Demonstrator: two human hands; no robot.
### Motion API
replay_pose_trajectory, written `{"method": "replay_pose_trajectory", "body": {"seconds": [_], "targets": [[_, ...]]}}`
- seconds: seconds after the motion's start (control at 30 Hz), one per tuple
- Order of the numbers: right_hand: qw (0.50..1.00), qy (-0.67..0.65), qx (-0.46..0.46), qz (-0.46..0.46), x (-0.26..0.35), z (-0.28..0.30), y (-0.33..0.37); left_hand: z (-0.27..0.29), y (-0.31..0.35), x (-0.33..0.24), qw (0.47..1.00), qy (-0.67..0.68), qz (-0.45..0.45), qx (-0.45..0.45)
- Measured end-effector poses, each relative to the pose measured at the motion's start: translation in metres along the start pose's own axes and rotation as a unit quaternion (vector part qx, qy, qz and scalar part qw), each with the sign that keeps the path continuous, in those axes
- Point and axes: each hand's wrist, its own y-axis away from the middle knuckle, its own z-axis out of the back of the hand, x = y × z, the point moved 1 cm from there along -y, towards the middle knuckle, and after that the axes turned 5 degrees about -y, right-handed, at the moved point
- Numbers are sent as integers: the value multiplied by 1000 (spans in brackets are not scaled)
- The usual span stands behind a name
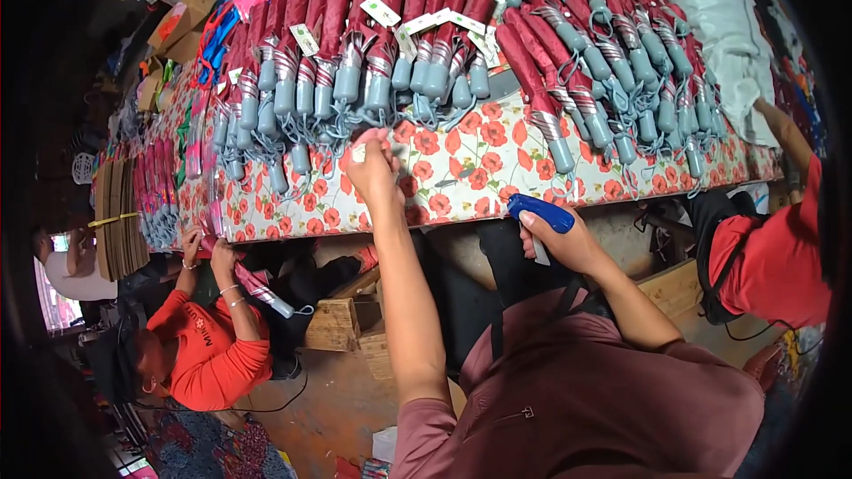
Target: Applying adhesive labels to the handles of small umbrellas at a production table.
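My right hand [568, 239] is wrapped round a blue tagging gun [543, 213] just off the near edge of the table. The tool's nose points left, and a pale part shows below my fingers. My left hand [374, 170] is over the flowered tablecloth [461, 164], its fingers drawn together beside the grey handles of the left pile. A small pale patch shows at those fingertips; what they hold is unclear. Folded maroon umbrellas [335, 13] with grey handles and wrist cords lie in that pile, several with white tags [380, 11]. More maroon umbrellas [541, 115] lie at the right.
At the left, a person in a red shirt [213, 359] holds another folded umbrella [257, 291]. Another person in red [768, 257] is at the right. A stack of brown cardboard [120, 222] stands by the table's left end. White sacking [710, 27] lies at the far right.
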Motion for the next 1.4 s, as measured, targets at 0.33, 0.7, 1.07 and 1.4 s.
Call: {"method": "replay_pose_trajectory", "body": {"seconds": [0.33, 0.7, 1.07, 1.4], "targets": [[1000, 26, -4, -6, 8, -3, 7, -15, -48, 8, 987, 109, 98, 67], [998, 40, 23, 49, -6, 9, -3, 10, 28, 36, 942, 232, 190, 150], [991, 76, 43, 103, 23, -14, 19, 41, 186, -16, 973, 116, 99, 171], [931, 199, 183, 246, 46, -30, 36, 50, 215, -29, 981, -178, -32, 65]]}}
